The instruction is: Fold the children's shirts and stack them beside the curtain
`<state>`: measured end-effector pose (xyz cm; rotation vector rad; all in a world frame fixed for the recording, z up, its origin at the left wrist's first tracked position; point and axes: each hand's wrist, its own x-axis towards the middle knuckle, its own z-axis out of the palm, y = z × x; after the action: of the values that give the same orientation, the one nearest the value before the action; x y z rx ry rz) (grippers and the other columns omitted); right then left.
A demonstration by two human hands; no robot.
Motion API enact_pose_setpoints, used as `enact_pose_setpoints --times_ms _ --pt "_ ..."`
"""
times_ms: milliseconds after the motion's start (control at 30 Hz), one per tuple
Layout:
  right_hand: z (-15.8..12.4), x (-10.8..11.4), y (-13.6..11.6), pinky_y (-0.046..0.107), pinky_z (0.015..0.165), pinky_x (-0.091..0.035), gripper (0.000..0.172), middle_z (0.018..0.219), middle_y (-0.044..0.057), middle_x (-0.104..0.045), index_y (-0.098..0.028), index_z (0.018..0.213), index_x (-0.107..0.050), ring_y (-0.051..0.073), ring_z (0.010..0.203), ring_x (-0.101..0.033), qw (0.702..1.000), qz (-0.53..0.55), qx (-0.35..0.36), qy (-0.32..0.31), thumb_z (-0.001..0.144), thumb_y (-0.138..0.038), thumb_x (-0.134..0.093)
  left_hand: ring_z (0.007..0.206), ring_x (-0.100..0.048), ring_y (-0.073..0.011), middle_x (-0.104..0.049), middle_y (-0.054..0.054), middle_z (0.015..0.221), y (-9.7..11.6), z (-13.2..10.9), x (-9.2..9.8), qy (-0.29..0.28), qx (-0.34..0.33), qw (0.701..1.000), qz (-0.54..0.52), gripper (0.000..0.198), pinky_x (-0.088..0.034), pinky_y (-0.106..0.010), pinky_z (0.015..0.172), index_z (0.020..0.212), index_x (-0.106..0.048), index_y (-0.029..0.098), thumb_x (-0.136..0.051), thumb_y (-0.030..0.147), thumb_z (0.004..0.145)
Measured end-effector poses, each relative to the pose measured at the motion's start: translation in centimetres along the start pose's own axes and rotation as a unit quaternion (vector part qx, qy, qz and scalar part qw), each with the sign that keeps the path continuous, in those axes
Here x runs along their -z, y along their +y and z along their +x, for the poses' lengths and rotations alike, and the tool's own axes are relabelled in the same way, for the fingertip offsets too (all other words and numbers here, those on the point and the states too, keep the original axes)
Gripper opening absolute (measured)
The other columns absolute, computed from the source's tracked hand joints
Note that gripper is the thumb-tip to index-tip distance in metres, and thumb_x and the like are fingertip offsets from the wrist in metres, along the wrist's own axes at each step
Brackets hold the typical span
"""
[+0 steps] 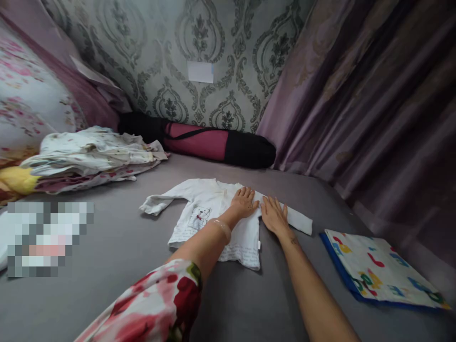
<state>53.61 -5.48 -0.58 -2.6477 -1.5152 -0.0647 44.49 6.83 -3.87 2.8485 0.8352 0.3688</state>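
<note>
Small white long-sleeved fabric shirt (pixel 206 197): from where I stand, it lies face up in front of the person, body flat, one sleeve out to each side.
Left hand (pixel 245 202): palm down on the upper chest near the shoulder, fingers extended, pressing rather than gripping.
Right hand (pixel 275 216): just beside it, flat over the sleeve near the armpit, grasping nothing.
Cloth: I'd judge it light, soft and limp, quick to crease, not slippery, nothing to break.
Best holds: probably the shoulder seams or bottom hem; the bunched cuff (pixel 148 205) at the far left looks easy to pinch.
Print: a line-drawn bear (pixel 200 216) with a red bow, rows of lettering below.
Smooth grey sheet (pixel 124 266): mostly flat, likely giving a little under pressure.
Around it: a rumpled pile of pale patterned cloth (pixel 96 149) to the left, a folded blue-backed white cloth with bright letters (pixel 381 266) to the right.
Far edge: a long black-and-maroon cylindrical bag (pixel 199 137) beneath grey damask wallpaper (pixel 142 42).
Right side: heavy purple curtains (pixel 342 95), dim light.
</note>
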Motion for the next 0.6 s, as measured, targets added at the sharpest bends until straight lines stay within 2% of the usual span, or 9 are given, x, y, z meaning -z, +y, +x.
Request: enact_pose_setpoints --times_ms 100,200,300,367,467,567,600 --pt "-0.1 -0.8 -0.2 0.064 0.109 -0.015 0.054 0.156 0.006 -0.027 -0.025 0.149 -0.031 0.032 0.142 -0.019 0.999 0.009 -0.033 -0.036 0.099 -0.041 -0.017 0.140 -0.028 -0.0316 -0.035 -0.017 0.151 -0.2 0.1 -0.4 -0.001 -0.004 1.000 -0.012 0.064 -0.022 -0.045 0.114 0.144 -0.038 0.008 -0.025 0.049 0.096" --pt "-0.2 -0.9 0.3 0.070 0.105 -0.016 0.054 0.157 0.004 -0.023 -0.030 0.150 -0.028 0.035 0.142 -0.018 0.997 0.004 -0.057 -0.041 0.099 -0.043 -0.015 0.142 -0.026 -0.0312 -0.033 -0.018 0.152 -0.2 0.3 -0.1 -0.008 -0.008 1.000 -0.021 0.064 -0.020 -0.045 0.115 0.144 -0.037 0.008 -0.025 0.048 0.096" --pt "-0.2 -0.7 0.3 0.071 0.105 -0.016 0.054 0.157 0.005 -0.022 -0.031 0.150 -0.027 0.034 0.142 -0.017 0.997 -0.005 -0.062 -0.044 0.099 -0.043 -0.014 0.143 -0.023 -0.0296 -0.030 -0.018 0.153 -0.5 0.5 1.4 -0.061 -0.009 0.996 -0.064 0.066 -0.020 -0.042 0.115 0.145 -0.034 0.006 -0.025 0.049 0.097" --pt "-0.2 -0.7 0.3 0.071 0.105 -0.016 0.054 0.157 0.005 -0.022 -0.031 0.150 -0.026 0.033 0.142 -0.017 0.997 -0.007 -0.059 -0.045 0.099 -0.044 -0.013 0.143 -0.025 -0.0263 -0.030 -0.018 0.153 -1.2 0.0 3.0 -0.101 -0.003 0.990 -0.097 0.065 -0.024 -0.037 0.114 0.146 -0.031 0.006 -0.025 0.048 0.097" --pt "-0.2 -0.8 0.2 0.072 0.104 -0.015 0.054 0.157 0.005 -0.022 -0.031 0.150 -0.027 0.034 0.142 -0.017 0.997 0.000 -0.057 -0.044 0.098 -0.045 -0.014 0.141 -0.031 -0.0212 -0.033 -0.016 0.152 -3.6 -2.2 5.9 -0.104 -0.001 0.987 -0.124 0.063 -0.030 -0.029 0.111 0.146 -0.030 0.009 -0.033 0.046 0.095" --pt "0.0 -0.9 0.2 0.072 0.105 -0.012 0.055 0.158 0.003 -0.021 -0.031 0.150 -0.026 0.035 0.143 -0.015 0.996 0.019 -0.063 -0.056 0.098 -0.045 -0.014 0.137 -0.037 -0.0199 -0.039 -0.015 0.149 -7.4 -6.2 8.9 -0.047 0.018 0.989 -0.136 0.058 -0.031 -0.027 0.110 0.142 -0.037 0.011 -0.044 0.039 0.092" --pt "0.0 -0.8 0.3 0.071 0.106 -0.011 0.055 0.158 0.003 -0.020 -0.031 0.150 -0.025 0.035 0.143 -0.014 0.995 0.022 -0.066 -0.065 0.098 -0.046 -0.014 0.134 -0.042 -0.0201 -0.043 -0.015 0.146 -8.7 -7.8 9.8 -0.024 0.047 0.989 -0.135 0.056 -0.032 -0.028 0.109 0.140 -0.040 0.011 -0.045 0.037 0.091"
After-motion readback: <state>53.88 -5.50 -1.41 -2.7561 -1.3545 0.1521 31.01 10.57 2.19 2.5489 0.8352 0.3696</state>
